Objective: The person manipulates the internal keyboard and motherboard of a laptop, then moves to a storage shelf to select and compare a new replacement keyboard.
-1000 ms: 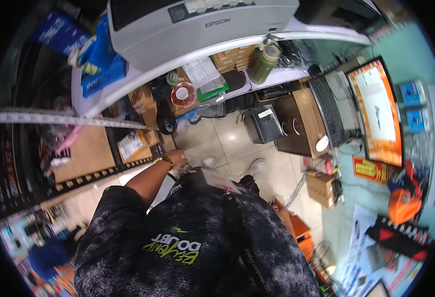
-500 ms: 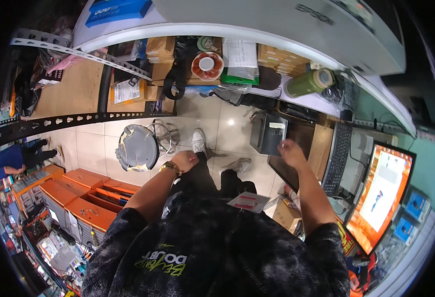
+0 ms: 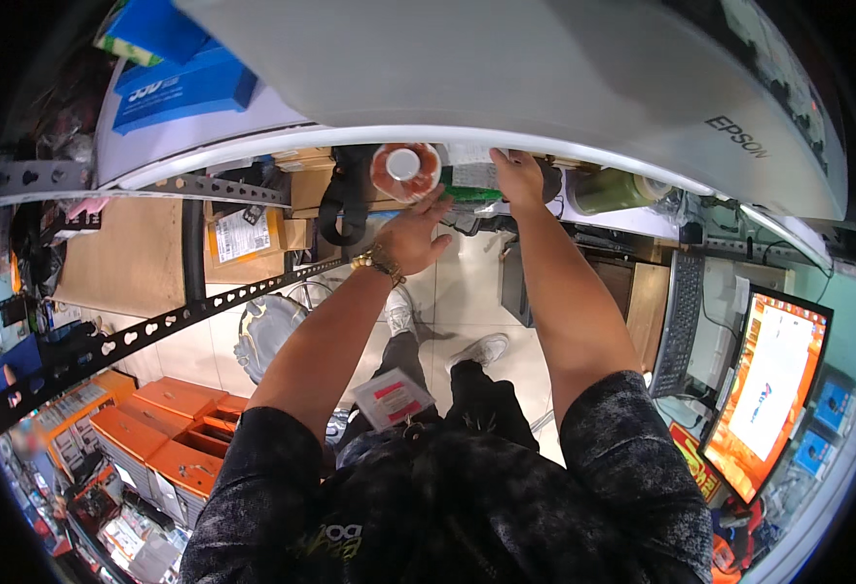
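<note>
My left hand (image 3: 416, 240) is open, its fingers spread just below a round red-and-white dish (image 3: 405, 171) on the shelf. A gold bracelet (image 3: 377, 261) circles that wrist. Higher and to the right, my right hand (image 3: 518, 180) closes on the right edge of a white sheaf of papers (image 3: 473, 167). Some of its fingers are hidden against the papers. A green packet (image 3: 471, 193) shows under the sheaf, close to my left fingertips. Beside the dish hangs a black strap (image 3: 343, 209).
A large grey printer (image 3: 545, 78) and blue boxes (image 3: 184, 92) stand on the upper shelf. A green bottle (image 3: 611, 192) lies right of my right hand. A keyboard (image 3: 677, 321) and lit monitor (image 3: 764, 389) are at the right; a round stool (image 3: 267, 336) is at the lower left.
Both hands have moved up to the shelf, the right one from beside a dark box onto the papers. My body has come nearer the shelf; the upper shelf now covers more of the view.
</note>
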A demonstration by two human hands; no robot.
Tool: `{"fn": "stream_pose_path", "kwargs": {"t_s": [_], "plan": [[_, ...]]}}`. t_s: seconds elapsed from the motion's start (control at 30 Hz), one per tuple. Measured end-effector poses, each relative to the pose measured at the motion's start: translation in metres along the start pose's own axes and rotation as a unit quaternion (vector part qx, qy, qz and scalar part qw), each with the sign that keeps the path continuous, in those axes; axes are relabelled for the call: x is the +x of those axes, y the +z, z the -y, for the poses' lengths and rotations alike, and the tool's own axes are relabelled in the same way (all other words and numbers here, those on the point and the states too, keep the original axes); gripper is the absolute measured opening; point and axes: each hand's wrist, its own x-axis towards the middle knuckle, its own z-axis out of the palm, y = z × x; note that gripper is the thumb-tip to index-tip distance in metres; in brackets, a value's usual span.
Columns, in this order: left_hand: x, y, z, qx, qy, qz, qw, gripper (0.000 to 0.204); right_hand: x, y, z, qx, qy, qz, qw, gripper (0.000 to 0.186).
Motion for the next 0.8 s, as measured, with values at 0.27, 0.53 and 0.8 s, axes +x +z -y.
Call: {"fn": "stream_pose_path", "kwargs": {"t_s": [0.27, 0.53, 0.8], "plan": [[-0.025, 0.001, 0.004, 0.020, -0.082, -0.065, 0.994, 0.074, -0.037, 0.015, 0.058, 0.116, -0.077, -0.063, 0.988, 0.035], [-0.053, 0.028, -0.011, -0.086, -0.102, -0.133, 0.982, 0.047, -0.102, -0.152, 0.151, 0.240, -0.175, 0.072, 0.952, 0.022], [-0.082, 0.083, -0.015, -0.163, -0.085, -0.123, 0.975, 0.037, -0.013, -0.244, 0.111, 0.448, -0.150, 0.047, 0.880, 0.025]]}}
